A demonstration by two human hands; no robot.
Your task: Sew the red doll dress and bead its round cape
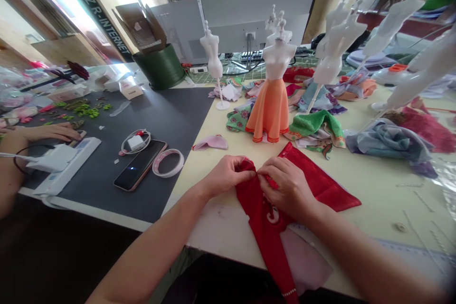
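Note:
Red fabric (263, 232) hangs between my two hands and drapes over the table's front edge, with a pale pattern near its middle and a pink lining piece beside it. My left hand (226, 175) pinches its upper left edge. Close beside it, my right hand (285, 183) has its fingers closed on the same cloth, the fingertips nearly touching those of the left. Behind the right hand lies a flat red piece (324, 180) on the cream tabletop. Past the hands stands a small white mannequin (280, 59) in an orange skirt (270, 111).
More white mannequins (213, 57) stand at centre and right among fabric scraps (313, 126). A phone (140, 166), tape roll (168, 163) and power strip (67, 166) lie left on the dark mat. Another person's hand (53, 131) rests at far left. A ruler (409, 248) lies at right.

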